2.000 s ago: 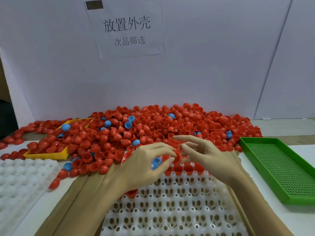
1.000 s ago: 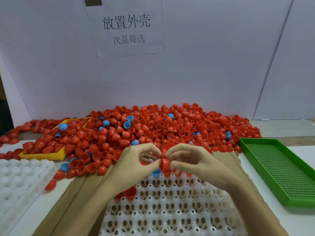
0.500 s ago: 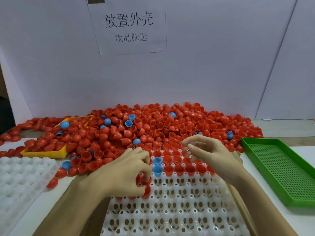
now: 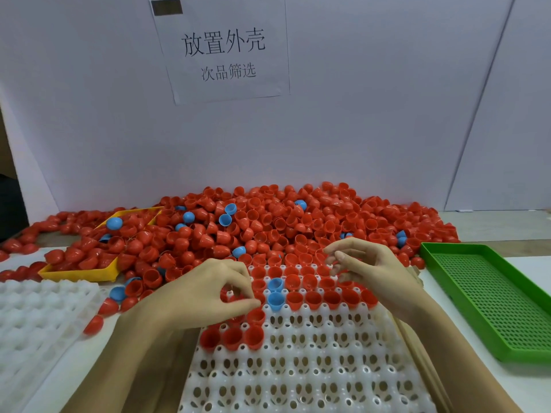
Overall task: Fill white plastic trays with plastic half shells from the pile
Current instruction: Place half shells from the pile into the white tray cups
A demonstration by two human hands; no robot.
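While the left hand [image 4: 208,293] sits low at the tray's [image 4: 298,380] left edge, we would seat each shell [image 4: 255,317] open side up, square in its cup, and press lightly so it does not tip. Its fingertips are curled together over the red shells at centre frame; we cannot tell whether they pinch one or have just let go. Our right hand [image 4: 366,269] hovers at the tray's far right corner, fingers loosely curled and holding nothing we can see, just beside the pile [image 4: 268,225] that fills mid-frame. We judge it should pick next from the pile's near edge. Only the tray's far rows hold shells; the near rows, lower in frame, stand bare, so much filling remains.
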